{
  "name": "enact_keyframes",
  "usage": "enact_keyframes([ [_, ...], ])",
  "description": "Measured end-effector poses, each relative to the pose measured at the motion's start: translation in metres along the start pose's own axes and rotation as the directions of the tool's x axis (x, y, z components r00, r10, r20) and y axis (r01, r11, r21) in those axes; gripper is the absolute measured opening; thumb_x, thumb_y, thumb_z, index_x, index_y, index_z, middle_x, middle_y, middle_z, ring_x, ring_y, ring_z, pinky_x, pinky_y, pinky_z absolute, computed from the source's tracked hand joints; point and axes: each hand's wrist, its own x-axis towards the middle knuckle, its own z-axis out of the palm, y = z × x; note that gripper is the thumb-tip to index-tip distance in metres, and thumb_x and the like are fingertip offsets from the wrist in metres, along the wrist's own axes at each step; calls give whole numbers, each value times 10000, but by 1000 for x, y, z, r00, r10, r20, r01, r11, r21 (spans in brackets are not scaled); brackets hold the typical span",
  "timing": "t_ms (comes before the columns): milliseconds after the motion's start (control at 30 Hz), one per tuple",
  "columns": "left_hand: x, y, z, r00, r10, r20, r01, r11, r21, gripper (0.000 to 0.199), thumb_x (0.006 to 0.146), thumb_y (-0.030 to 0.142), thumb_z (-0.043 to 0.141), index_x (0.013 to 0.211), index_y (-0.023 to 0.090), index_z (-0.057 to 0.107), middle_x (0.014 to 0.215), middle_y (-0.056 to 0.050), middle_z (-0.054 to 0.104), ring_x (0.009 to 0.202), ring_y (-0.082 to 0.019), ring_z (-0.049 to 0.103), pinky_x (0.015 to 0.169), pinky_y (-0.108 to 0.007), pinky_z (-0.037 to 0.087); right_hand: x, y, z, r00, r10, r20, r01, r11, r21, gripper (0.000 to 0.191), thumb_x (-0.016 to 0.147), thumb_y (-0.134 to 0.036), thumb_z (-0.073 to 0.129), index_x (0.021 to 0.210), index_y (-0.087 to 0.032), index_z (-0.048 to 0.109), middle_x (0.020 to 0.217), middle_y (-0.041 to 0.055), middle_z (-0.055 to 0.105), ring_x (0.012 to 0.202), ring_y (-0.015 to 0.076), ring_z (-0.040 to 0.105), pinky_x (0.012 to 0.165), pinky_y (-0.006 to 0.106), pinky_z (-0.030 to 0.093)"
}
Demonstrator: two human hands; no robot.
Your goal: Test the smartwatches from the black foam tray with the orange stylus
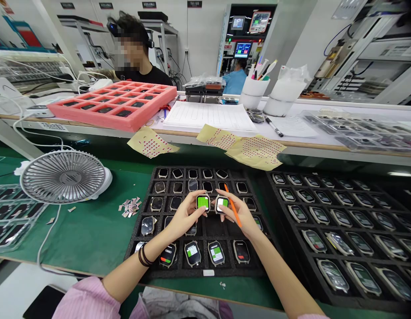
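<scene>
Over the black foam tray point(205, 271), my left hand point(188, 212) holds a square watch point(203, 202) whose screen is lit green. Close to its right, my right hand point(240, 212) grips a second watch point(222, 204) with a green and white screen. An orange stick point(233, 206) also lies along the fingers of my right hand. The two watches are side by side, slightly apart. Compartments of the tray around my hands hold more watches, several with lit screens, such as one point(216, 253) in the front row. My wrists hide part of the tray.
Another black tray of watches point(338, 217) is on the right. A fan point(64, 176) and small scraps point(130, 207) are at left. The shelf above bears a pink foam tray point(112, 104), papers point(208, 116) and white cups point(254, 92). A person point(135, 53) is beyond the shelf.
</scene>
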Motion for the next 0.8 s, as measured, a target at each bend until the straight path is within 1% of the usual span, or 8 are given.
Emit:
enact_keyframes([
  [67, 0, 0, 0, 1000, 0, -5, 0, 1000, -2, 420, 831, 329, 606, 1207, 197, 474, 1077, -87, 592, 763, -141, 599, 551, -217, 473, 0, -2, 0, 1000, 13, -19, -13, 1000, 6, 442, 809, -386, 642, 1216, -225, 585, 927, 71, 686, 473, 96, 548, 377, 214, 372],
  [133, 0, -1, 0, 1000, -3, -5, 3, 1000, -3, 414, 833, 337, 603, 1201, 195, 476, 1075, -85, 588, 758, -138, 595, 551, -216, 471, 0, -4, -1, 999, 13, -38, -14, 1000, -1, 410, 827, -395, 615, 1197, -219, 605, 885, 69, 692, 459, 97, 533, 359, 212, 352],
  [333, 0, -2, 0, 1000, -7, -8, 7, 1000, -12, 393, 841, 342, 594, 1184, 188, 478, 1078, -82, 579, 725, -118, 583, 550, -210, 456, 0, -5, 0, 996, 21, -91, -22, 1000, -17, 390, 789, -370, 668, 1151, -227, 647, 804, 39, 680, 450, 84, 456, 397, 227, 401],
  [467, 1, -3, -1, 1000, -19, -11, 19, 1000, -9, 395, 847, 339, 587, 1193, 186, 473, 1029, -71, 591, 684, -107, 580, 519, -198, 434, 1, -1, -1, 1000, -9, -13, 9, 1000, -28, 496, 735, -324, 728, 1206, -232, 604, 866, 39, 683, 505, 93, 483, 484, 250, 462],
  [600, 2, -5, -2, 1000, -7, -22, 7, 1000, -3, 396, 841, 337, 587, 1190, 189, 472, 1016, -66, 593, 670, -103, 580, 483, -182, 409, -1, 0, -1, 997, -19, 74, 23, 998, -57, 561, 754, -308, 715, 1283, -254, 536, 993, 59, 671, 582, 113, 540, 590, 284, 504],
  [633, 2, -6, -2, 1000, -2, -25, 2, 1000, -1, 396, 836, 335, 591, 1185, 189, 475, 1026, -69, 594, 673, -105, 581, 480, -182, 409, -1, 0, -1, 996, -17, 88, 22, 998, -58, 572, 761, -305, 710, 1299, -260, 522, 1006, 61, 666, 593, 116, 548, 587, 281, 502],
  [700, 2, -5, -1, 1000, 5, -27, -5, 1000, -2, 398, 828, 328, 598, 1180, 187, 476, 1037, -74, 601, 681, -111, 585, 486, -187, 417, -2, 0, -2, 994, -1, 113, 6, 999, -45, 594, 779, -300, 693, 1335, -272, 486, 979, 60, 665, 602, 122, 559, 522, 250, 471],
  [800, 2, -4, -1, 1000, 16, -25, -16, 1000, -11, 398, 826, 324, 600, 1178, 190, 474, 1022, -71, 616, 692, -119, 588, 492, -192, 427, -2, 4, -3, 991, 13, 131, -14, 1000, 5, 601, 819, -313, 644, 1381, -267, 433, 899, 61, 662, 602, 133, 576, 407, 206, 374],
])
